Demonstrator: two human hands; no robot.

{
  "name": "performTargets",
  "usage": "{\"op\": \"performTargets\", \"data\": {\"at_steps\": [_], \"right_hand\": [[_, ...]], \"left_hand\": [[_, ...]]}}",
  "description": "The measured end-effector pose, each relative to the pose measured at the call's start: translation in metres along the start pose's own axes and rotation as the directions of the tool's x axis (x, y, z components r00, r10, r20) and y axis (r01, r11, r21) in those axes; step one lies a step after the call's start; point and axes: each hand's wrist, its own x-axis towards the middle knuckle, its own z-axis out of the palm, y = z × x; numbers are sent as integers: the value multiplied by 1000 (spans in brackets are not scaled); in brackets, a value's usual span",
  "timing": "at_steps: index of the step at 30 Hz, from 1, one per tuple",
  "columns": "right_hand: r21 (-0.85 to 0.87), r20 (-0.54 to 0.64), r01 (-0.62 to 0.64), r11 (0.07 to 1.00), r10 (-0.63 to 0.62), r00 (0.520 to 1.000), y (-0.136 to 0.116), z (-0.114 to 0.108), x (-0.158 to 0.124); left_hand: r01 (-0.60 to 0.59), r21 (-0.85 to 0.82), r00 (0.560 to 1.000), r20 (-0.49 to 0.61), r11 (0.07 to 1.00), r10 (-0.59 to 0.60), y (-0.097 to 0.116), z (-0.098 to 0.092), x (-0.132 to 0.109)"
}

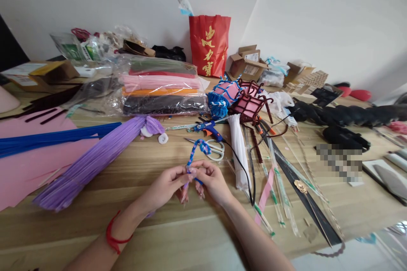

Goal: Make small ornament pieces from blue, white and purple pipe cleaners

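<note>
My left hand (167, 185) and my right hand (213, 181) meet above the front middle of the table, fingers pinched. Between them is a twist of blue and purple pipe cleaners (192, 152), standing upright and curling into a small coil at its top right. A blue end shows under my right fingers, and a purple end hangs by my left. White-handled scissors (217, 150) lie just behind the coil. Beyond them rests a blue glue gun (208, 128) with a black cord. Left of my hands lies a bundle of purple pipe cleaners (95, 161).
A white pipe cleaner bundle (238, 152), glue sticks and a long black strip (295, 178) lie to the right. Farther back are pink blocks in woven blue and brown nets (248, 103), plastic-wrapped pipe cleaner packs (163, 89) and a red bag (210, 44). Pink sheets (41, 178) cover the left side.
</note>
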Motion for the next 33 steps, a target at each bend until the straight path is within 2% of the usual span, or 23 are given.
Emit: {"op": "performTargets", "data": {"at_steps": [6, 10, 13, 17, 21, 25, 29, 33], "right_hand": [[-62, -73, 79, 995, -84, 994, -4, 5, -1], [-182, -116, 135, 974, -157, 981, -2, 11, -3], [-256, -108, 158, 954, -191, 976, 3, 12, -5], [-317, -106, 162, 935, -204, 973, 7, 12, -6], [-329, -26, 157, 931, -176, 984, 5, 12, -6], [-387, 77, 144, 911, -124, 989, 2, 12, -9], [-469, 95, 146, 871, -115, 989, 2, 11, -12], [-474, 118, 150, 868, -106, 987, 4, 10, -12]], "left_hand": [[68, -119, 998, 5, 991, -67, 5, -2, -1], [89, -59, 987, -126, 994, -95, 5, 0, 1], [56, 18, 971, -236, 998, -50, 5, 1, 2], [-25, 66, 961, -272, 997, 42, 6, 0, 2], [-33, 15, 959, -281, 999, 35, 5, -4, 1], [-51, 4, 936, -350, 999, 49, 5, -6, 1], [-78, 83, 905, -411, 994, 105, 9, -6, 2], [-94, 185, 894, -416, 978, 165, 12, -6, 1]]}}
